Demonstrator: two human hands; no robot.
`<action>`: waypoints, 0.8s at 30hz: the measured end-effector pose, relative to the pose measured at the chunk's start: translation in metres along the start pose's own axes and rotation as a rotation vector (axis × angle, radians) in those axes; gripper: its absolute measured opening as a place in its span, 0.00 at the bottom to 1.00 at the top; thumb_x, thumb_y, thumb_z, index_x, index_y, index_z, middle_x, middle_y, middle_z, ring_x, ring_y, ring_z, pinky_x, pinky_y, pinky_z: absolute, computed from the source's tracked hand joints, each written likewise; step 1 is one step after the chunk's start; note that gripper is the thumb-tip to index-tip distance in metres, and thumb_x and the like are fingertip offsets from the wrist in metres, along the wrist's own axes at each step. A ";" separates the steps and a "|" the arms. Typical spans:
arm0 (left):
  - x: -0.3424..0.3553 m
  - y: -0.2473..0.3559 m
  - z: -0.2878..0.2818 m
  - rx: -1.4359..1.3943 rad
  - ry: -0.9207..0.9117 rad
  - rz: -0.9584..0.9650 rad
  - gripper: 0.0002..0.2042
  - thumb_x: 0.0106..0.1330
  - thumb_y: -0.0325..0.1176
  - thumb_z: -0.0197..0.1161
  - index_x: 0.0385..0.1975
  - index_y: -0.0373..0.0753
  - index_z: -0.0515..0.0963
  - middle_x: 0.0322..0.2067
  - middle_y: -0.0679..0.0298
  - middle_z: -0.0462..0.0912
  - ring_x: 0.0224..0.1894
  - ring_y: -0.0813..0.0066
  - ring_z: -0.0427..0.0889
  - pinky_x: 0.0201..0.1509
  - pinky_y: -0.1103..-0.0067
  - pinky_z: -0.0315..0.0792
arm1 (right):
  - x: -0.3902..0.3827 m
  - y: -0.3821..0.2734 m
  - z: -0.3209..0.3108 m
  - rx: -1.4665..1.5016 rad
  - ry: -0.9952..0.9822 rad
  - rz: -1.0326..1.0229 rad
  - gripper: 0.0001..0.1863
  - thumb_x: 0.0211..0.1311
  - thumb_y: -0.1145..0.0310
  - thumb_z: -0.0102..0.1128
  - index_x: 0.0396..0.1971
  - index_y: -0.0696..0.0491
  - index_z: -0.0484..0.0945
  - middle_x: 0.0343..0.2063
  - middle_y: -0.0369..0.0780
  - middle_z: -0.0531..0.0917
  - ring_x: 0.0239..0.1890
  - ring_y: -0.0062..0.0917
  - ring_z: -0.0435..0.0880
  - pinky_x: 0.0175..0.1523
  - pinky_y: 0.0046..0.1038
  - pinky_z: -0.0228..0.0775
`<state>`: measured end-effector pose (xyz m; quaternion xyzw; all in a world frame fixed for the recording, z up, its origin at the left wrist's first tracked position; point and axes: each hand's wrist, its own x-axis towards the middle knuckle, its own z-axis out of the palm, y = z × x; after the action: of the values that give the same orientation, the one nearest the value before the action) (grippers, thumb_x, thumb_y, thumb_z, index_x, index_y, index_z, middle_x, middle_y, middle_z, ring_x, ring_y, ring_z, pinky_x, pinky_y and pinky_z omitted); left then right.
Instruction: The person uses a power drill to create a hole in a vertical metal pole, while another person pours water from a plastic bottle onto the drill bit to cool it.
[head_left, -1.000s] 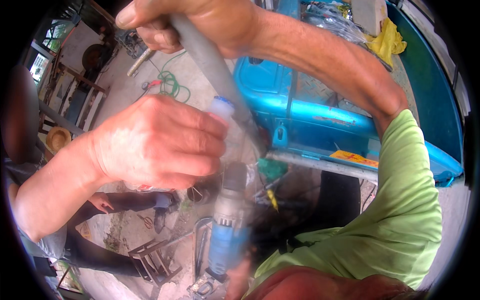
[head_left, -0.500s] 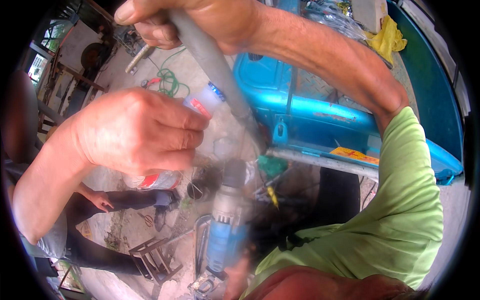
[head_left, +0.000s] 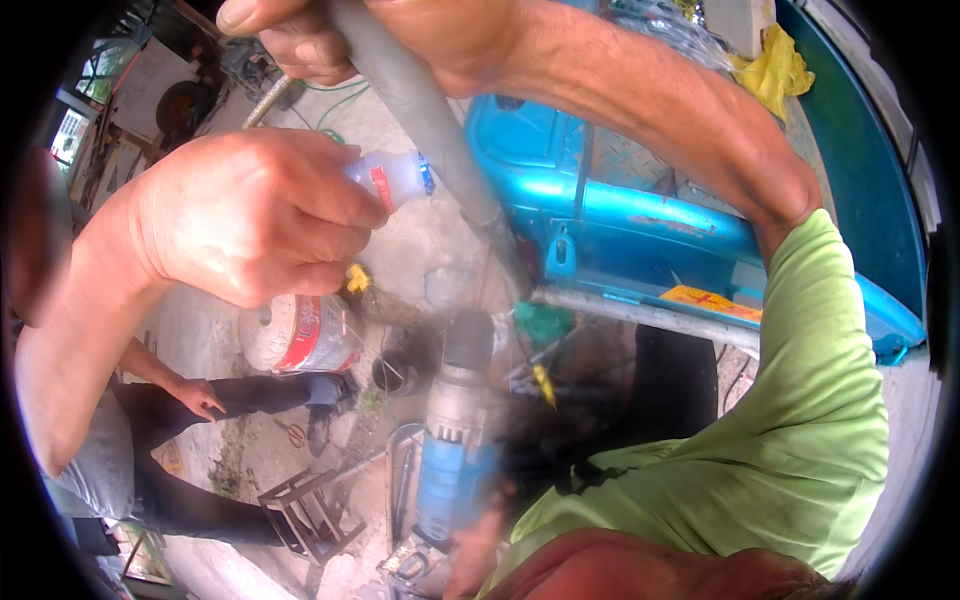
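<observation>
My right arm, in a green sleeve, reaches across the top. My right hand (head_left: pixel 400 40) is closed round a thick grey pipe (head_left: pixel 400 100) that slants down to the middle. Below the pipe's blurred lower end is a blue and grey power drill (head_left: pixel 455 440), chuck upward. A smeared patch of skin, seemingly my left hand (head_left: pixel 475 550), lies against the drill's lower end; its fingers cannot be made out. From the left, a co-worker's hand (head_left: pixel 260 220) pinches a small whitish bottle (head_left: pixel 395 180) with a blue cap, the cap end close to the pipe.
A blue vehicle body (head_left: pixel 640 215) with a metal edge stands at right, a yellow cloth (head_left: pixel 778 75) and clear plastic in it. On the floor are a white bucket (head_left: pixel 300 335) with a red label, scissors (head_left: pixel 291 432) and a metal stool frame (head_left: pixel 310 515). The co-worker's dark-trousered legs (head_left: pixel 225 415) are at left.
The co-worker's hand has drawn slightly left and up with the bottle, now held more level; more of the bucket and a yellow thing show below it. My right hand still grips the pipe.
</observation>
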<state>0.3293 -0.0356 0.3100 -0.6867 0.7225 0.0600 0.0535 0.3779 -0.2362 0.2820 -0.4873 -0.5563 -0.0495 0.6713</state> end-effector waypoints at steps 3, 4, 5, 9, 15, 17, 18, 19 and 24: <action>-0.003 -0.010 0.010 0.009 0.043 0.004 0.09 0.60 0.32 0.65 0.37 0.36 0.80 0.34 0.60 0.85 0.40 0.65 0.84 0.44 0.71 0.79 | -0.004 -0.003 0.002 0.038 0.035 0.042 0.17 0.70 0.57 0.59 0.24 0.52 0.84 0.15 0.31 0.79 0.17 0.13 0.73 0.25 0.19 0.66; -0.003 -0.012 0.010 0.009 0.068 -0.014 0.09 0.60 0.32 0.65 0.37 0.36 0.80 0.34 0.60 0.85 0.40 0.65 0.84 0.44 0.71 0.79 | -0.004 -0.004 0.000 0.057 0.044 0.059 0.17 0.70 0.57 0.59 0.24 0.52 0.84 0.15 0.31 0.79 0.17 0.13 0.73 0.25 0.19 0.66; -0.004 -0.009 0.015 0.005 0.101 -0.035 0.08 0.61 0.32 0.65 0.37 0.36 0.80 0.34 0.60 0.85 0.40 0.66 0.84 0.44 0.71 0.79 | -0.004 -0.005 -0.001 0.073 0.056 0.078 0.17 0.70 0.57 0.59 0.24 0.52 0.84 0.15 0.31 0.79 0.17 0.13 0.73 0.25 0.19 0.66; -0.004 0.072 0.066 -0.196 0.411 -0.481 0.08 0.61 0.32 0.64 0.37 0.36 0.80 0.33 0.60 0.85 0.39 0.66 0.84 0.43 0.71 0.78 | 0.005 0.012 -0.001 0.177 -0.012 0.011 0.17 0.69 0.57 0.60 0.24 0.51 0.83 0.16 0.31 0.79 0.18 0.12 0.73 0.25 0.18 0.65; 0.043 0.228 0.203 -1.072 1.061 -1.191 0.08 0.63 0.32 0.64 0.37 0.35 0.80 0.33 0.60 0.85 0.37 0.67 0.84 0.42 0.72 0.78 | -0.002 0.009 -0.009 0.101 -0.020 0.020 0.16 0.70 0.56 0.60 0.24 0.49 0.82 0.16 0.30 0.79 0.18 0.11 0.73 0.25 0.17 0.65; 0.057 0.261 0.235 -1.182 1.156 -1.258 0.08 0.63 0.32 0.63 0.37 0.35 0.80 0.33 0.60 0.85 0.37 0.67 0.84 0.42 0.72 0.78 | -0.001 0.012 -0.005 0.103 -0.011 0.028 0.16 0.70 0.56 0.59 0.24 0.49 0.82 0.17 0.29 0.79 0.18 0.11 0.73 0.25 0.17 0.65; 0.061 0.270 0.237 -1.191 1.164 -1.282 0.08 0.63 0.32 0.63 0.37 0.35 0.80 0.32 0.60 0.85 0.37 0.67 0.84 0.41 0.72 0.77 | 0.000 0.015 -0.003 0.121 0.003 0.007 0.16 0.70 0.56 0.59 0.24 0.49 0.82 0.17 0.29 0.79 0.18 0.11 0.73 0.25 0.17 0.65; 0.065 0.280 0.240 -1.191 1.170 -1.305 0.08 0.64 0.32 0.63 0.37 0.35 0.80 0.32 0.60 0.85 0.37 0.67 0.84 0.41 0.72 0.77 | 0.000 0.014 -0.004 0.109 0.011 0.010 0.16 0.70 0.56 0.59 0.24 0.49 0.82 0.17 0.29 0.79 0.18 0.11 0.73 0.25 0.17 0.65; 0.072 0.296 0.247 -1.170 1.166 -1.350 0.08 0.65 0.32 0.63 0.37 0.35 0.80 0.32 0.60 0.85 0.35 0.68 0.84 0.40 0.72 0.77 | -0.005 -0.004 0.001 -0.042 0.030 0.064 0.17 0.70 0.55 0.58 0.24 0.49 0.82 0.17 0.29 0.78 0.18 0.11 0.73 0.25 0.17 0.65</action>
<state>0.0291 -0.0521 0.0589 -0.7865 -0.0348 0.0176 -0.6163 0.3729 -0.2402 0.2807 -0.5179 -0.5290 -0.0468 0.6706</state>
